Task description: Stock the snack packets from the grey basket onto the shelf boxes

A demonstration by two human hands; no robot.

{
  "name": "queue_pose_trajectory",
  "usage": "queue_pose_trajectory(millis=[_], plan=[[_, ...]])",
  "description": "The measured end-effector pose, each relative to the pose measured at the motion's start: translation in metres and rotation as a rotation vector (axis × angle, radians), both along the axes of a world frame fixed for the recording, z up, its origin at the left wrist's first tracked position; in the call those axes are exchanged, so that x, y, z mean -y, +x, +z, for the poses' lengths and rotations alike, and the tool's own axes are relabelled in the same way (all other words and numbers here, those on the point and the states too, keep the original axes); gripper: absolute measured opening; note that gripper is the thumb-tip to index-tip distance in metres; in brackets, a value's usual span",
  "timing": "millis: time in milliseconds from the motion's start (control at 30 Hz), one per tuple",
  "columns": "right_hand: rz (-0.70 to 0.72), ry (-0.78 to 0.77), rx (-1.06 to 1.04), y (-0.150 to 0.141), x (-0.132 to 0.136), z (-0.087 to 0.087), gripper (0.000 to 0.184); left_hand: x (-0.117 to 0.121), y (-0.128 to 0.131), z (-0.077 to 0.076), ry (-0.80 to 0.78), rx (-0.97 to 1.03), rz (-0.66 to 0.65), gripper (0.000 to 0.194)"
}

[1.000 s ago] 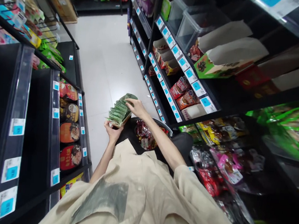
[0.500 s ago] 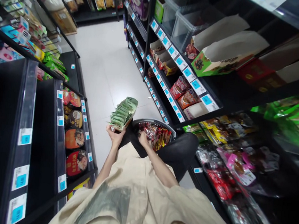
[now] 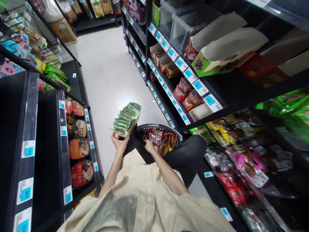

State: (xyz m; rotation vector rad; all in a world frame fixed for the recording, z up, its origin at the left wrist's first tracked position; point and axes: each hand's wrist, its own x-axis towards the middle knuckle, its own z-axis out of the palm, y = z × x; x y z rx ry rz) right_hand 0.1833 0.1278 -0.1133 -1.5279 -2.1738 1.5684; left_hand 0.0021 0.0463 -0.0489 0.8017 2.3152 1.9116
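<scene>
My left hand [image 3: 119, 142] is closed around the near end of an open display box of green snack packets [image 3: 127, 119], which stand in a row and lean on one another. The box is held up over the floor, left of my knee. My right hand [image 3: 149, 145] rests at the left rim of a dark shopping basket [image 3: 180, 135], its fingers curled. Whether anything is in those fingers is hidden. Red and yellow snack packets [image 3: 165, 140] fill the basket, which sits between my legs.
Shelves with price tags [image 3: 186, 66] rise on the right, holding clear plastic bins [image 3: 182, 30] and a green carton [image 3: 215, 65]. Bagged snacks [image 3: 234, 188] lie low at right. On the left shelf are round instant-meal tubs [image 3: 79, 148]. Pale floor tiles [image 3: 102, 61] run between.
The view has shifted slightly. My left hand still holds the box of green packets, and my right hand stays at the basket with hardly any movement.
</scene>
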Motion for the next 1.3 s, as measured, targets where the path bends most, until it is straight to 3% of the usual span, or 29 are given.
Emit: queue_pose_trajectory(millis=[300,500,633,800,967,1100,1300], plan=[[-0.448,-0.173,-0.187,0.032,-0.025,0.005,0.031,0.000,0.001,0.000,-0.001,0.013,-0.012,0.077],[-0.627,-0.261,-0.413,0.049,-0.029,0.011,0.034,0.001,0.001,0.007,-0.047,0.030,-0.030,0.079],[-0.636,-0.323,-0.531,0.044,-0.029,0.017,0.044,0.001,0.002,0.010,-0.065,0.037,-0.046,0.079],[-0.510,-0.404,-0.630,0.042,-0.024,0.031,0.055,0.001,0.001,0.010,-0.073,0.037,-0.045,0.078],[-0.393,-0.417,-0.617,0.030,-0.008,0.036,0.046,0.000,0.001,0.009,-0.075,0.026,-0.027,0.078],[-0.490,-0.327,-0.608,0.027,-0.011,0.035,0.038,0.001,0.001,0.006,-0.065,0.015,-0.002,0.080],[-0.667,-0.089,-0.632,0.061,-0.036,0.053,0.027,0.000,0.001,0.006,-0.039,0.009,-0.002,0.078]])
